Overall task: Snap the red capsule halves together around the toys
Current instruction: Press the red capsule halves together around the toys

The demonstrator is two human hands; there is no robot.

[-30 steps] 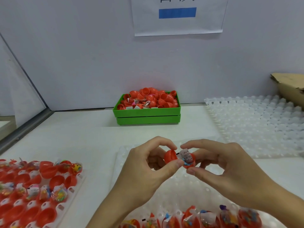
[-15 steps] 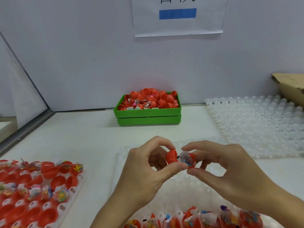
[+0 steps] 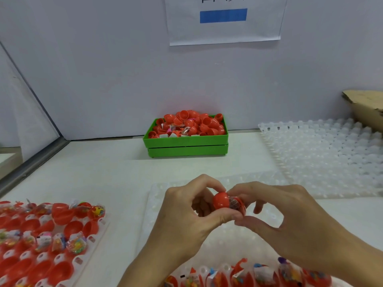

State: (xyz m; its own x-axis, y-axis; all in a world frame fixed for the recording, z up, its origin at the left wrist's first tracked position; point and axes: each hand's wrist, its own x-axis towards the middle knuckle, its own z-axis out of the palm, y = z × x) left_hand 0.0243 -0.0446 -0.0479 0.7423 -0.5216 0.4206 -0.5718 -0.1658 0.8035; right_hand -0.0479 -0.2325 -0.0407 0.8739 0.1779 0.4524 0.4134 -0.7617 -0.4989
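My left hand (image 3: 186, 220) pinches a red capsule half (image 3: 221, 200) between thumb and forefinger. My right hand (image 3: 290, 222) pinches the other red half (image 3: 242, 207), which holds a small wrapped toy (image 3: 233, 203). The two halves touch, dome side left, with the toy still showing in the gap between them. Both hands hover over a translucent white tray (image 3: 157, 204) at the table's front centre.
A green box (image 3: 186, 141) heaped with red capsule halves stands by the back wall. A tray of red halves with toys (image 3: 47, 235) lies at the front left, another filled row (image 3: 248, 274) along the bottom edge. Stacked white trays (image 3: 323, 154) and a cardboard box (image 3: 366, 108) occupy the right.
The left half has been pushed against the right half, and the toy is now mostly covered. Both hands stayed in about the same place.
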